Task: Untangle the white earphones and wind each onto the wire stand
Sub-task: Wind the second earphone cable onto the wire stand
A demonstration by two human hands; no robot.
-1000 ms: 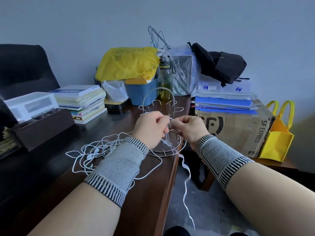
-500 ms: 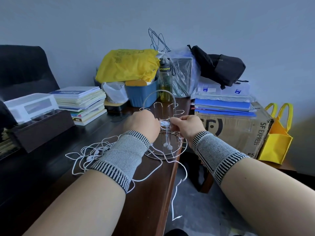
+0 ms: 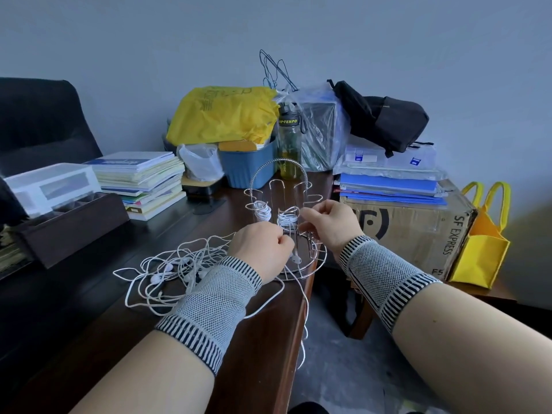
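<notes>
While the wire stand (image 3: 283, 222) sits upright at the table (image 3: 257, 339) edge, the right hand (image 3: 330, 224) pinches the cord against a half-wound coil (image 3: 288, 219) on a front prong, and the left hand (image 3: 261, 249) curls round the same cord just below, an earbud (image 3: 296, 259) hanging by its knuckles. The prong points up, so further turns would run level around it; the right grip lies nearer the coil. A finished coil (image 3: 263, 213) hangs just left; the tangled earphones (image 3: 173, 270) lie left of the stand.
</notes>
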